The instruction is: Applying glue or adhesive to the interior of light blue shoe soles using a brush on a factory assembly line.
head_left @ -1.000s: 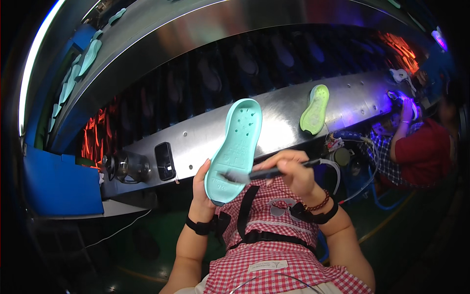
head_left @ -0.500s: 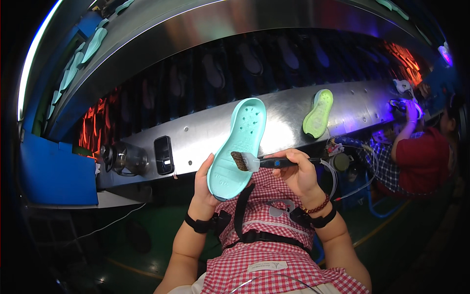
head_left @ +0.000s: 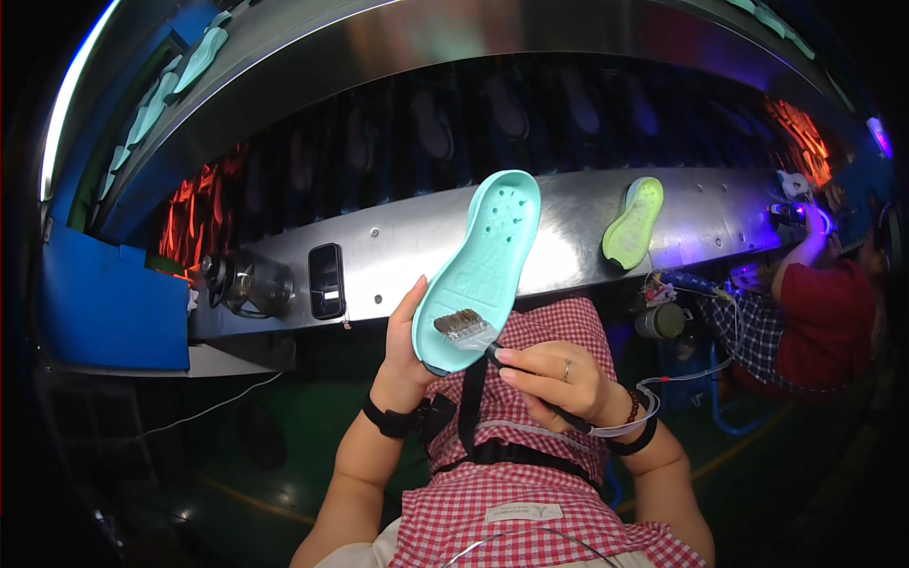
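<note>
My left hand grips the heel end of a mint-green shoe sole, thumb along its left edge. The sole is tilted with its hollow inner face toward me; small holes dot the toe half. In my right hand is a brush with brown bristles, a clear ferrule and a black handle. A thin tube runs from the handle's end past my wrist. The bristles lie over the inside of the sole's heel. Fingers of the right hand close round the handle, and a ring shows on one.
A metal ledge crosses in front of me. On it lie a yellow-green sole, a dark phone and a glass jug. Beyond, dark sole shapes line a conveyor. At right sits a co-worker in red.
The brush has turned and dropped lower, its bristles now over the heel with the handle pointing down right. The sole stays in my left hand. The whole view has shifted slightly.
</note>
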Demonstrator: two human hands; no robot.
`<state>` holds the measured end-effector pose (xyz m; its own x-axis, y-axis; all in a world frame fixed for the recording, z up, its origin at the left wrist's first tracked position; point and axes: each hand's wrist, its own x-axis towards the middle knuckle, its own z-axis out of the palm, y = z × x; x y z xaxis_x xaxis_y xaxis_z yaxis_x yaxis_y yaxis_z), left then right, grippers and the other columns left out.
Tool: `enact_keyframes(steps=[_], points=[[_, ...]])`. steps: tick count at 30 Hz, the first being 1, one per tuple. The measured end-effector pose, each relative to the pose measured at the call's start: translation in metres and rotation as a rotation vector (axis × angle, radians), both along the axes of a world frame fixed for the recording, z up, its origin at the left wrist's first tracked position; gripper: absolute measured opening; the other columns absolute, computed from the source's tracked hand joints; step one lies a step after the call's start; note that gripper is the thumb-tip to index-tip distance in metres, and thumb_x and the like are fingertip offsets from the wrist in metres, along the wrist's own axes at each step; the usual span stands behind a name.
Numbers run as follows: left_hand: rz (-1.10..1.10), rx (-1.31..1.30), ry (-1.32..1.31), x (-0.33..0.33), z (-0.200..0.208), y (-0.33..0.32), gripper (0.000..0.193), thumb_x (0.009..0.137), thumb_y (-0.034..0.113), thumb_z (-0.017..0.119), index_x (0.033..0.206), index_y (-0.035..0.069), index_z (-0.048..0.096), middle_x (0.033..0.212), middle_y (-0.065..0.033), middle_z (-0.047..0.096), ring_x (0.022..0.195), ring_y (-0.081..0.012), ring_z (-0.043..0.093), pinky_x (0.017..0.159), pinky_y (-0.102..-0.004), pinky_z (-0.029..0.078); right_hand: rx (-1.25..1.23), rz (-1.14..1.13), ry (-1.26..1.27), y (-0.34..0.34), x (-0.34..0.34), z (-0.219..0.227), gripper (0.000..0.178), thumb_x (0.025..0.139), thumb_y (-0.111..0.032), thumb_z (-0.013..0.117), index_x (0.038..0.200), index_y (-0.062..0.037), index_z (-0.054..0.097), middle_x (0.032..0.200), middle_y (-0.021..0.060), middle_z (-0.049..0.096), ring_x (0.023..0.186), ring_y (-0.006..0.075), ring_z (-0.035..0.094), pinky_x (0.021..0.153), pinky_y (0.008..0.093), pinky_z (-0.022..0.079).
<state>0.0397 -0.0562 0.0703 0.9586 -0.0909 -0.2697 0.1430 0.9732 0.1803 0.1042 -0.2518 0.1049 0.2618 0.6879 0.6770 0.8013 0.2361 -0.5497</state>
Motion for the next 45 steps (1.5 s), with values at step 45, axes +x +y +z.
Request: enact_keyframes(steps=[45], points=[[0.677,1.354,0.008,0.240,0.183,0.182,0.074,0.081,0.043,0.050,0.136,0.002,0.021,0.136,-0.0220,0.029,0.125,-0.0323,0.032,0.101,-0.0402,0.029,0.911,-0.186,1.702,-0.065,0.062,-0.044,0.038,0.085,-0.020,0.045,0.112,0.0057,0.051,0.097,0.0154,0.061,0.084,0.0233,0.060,0.075,0.0320,0.050]])
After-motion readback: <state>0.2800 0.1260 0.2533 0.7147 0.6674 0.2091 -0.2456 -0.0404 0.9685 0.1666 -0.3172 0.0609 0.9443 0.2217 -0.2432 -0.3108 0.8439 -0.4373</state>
